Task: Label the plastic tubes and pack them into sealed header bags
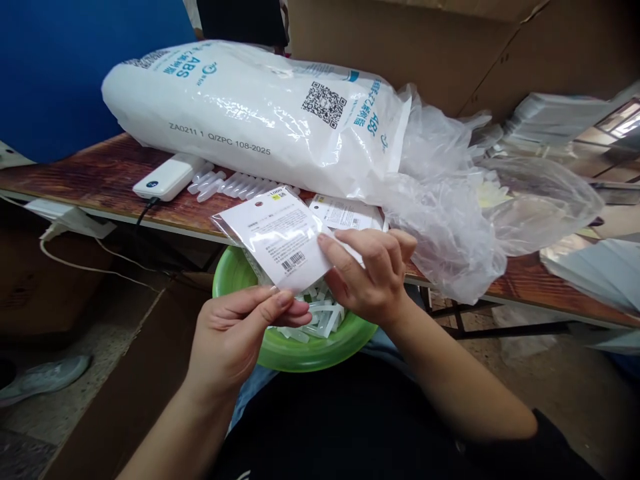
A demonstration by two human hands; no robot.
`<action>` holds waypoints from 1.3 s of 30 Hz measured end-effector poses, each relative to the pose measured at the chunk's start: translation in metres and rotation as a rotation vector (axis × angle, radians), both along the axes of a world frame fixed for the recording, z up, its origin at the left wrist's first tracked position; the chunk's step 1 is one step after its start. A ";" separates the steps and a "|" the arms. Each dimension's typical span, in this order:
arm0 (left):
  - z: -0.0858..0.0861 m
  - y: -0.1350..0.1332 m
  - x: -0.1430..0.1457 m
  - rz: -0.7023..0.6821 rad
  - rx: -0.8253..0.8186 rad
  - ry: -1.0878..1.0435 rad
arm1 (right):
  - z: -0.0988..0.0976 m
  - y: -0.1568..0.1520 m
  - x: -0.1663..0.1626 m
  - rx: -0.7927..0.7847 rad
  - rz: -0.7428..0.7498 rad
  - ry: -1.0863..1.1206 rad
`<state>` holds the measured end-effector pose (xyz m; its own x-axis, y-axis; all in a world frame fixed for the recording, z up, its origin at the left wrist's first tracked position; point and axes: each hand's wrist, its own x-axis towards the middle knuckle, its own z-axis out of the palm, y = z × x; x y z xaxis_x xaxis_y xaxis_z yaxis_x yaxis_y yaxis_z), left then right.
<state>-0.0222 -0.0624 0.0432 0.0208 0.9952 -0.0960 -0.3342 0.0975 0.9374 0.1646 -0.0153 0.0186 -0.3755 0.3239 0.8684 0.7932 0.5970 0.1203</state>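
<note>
A small clear plastic packet with a white printed label and barcode (pixel 277 240) is held above a green bowl (pixel 235 273) on my lap. My left hand (pixel 240 333) pinches the packet's lower edge between thumb and fingers. My right hand (pixel 373 273) grips its right side, fingers curled over it. The bowl holds several small white plastic parts (pixel 320 320).
A big white ABS resin sack (pixel 250 113) lies on the wooden table (pixel 110 173), with crumpled clear plastic bags (pixel 475 207) to its right. A white power bank (pixel 167 177) and clear tubes (pixel 240 185) lie under the sack's edge. Labelled packets (pixel 345 213) lie behind my hands. Cardboard box lower left.
</note>
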 end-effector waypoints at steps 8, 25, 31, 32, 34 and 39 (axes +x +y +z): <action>0.018 -0.005 0.007 -0.054 0.162 0.259 | 0.001 0.001 0.000 -0.173 0.294 0.070; 0.071 0.021 -0.011 0.184 0.896 1.104 | 0.039 -0.033 -0.013 -0.904 0.645 0.739; 0.067 0.023 -0.008 0.117 0.894 1.169 | 0.065 -0.034 -0.003 -1.085 0.569 0.806; 0.067 0.025 -0.007 0.110 0.898 1.172 | 0.067 -0.033 -0.002 -1.124 0.560 0.838; 0.068 0.028 -0.004 0.076 0.893 1.199 | 0.068 -0.029 0.001 -1.186 0.556 0.908; 0.068 0.032 0.005 0.066 0.779 1.191 | 0.064 -0.020 0.009 -1.363 0.596 1.002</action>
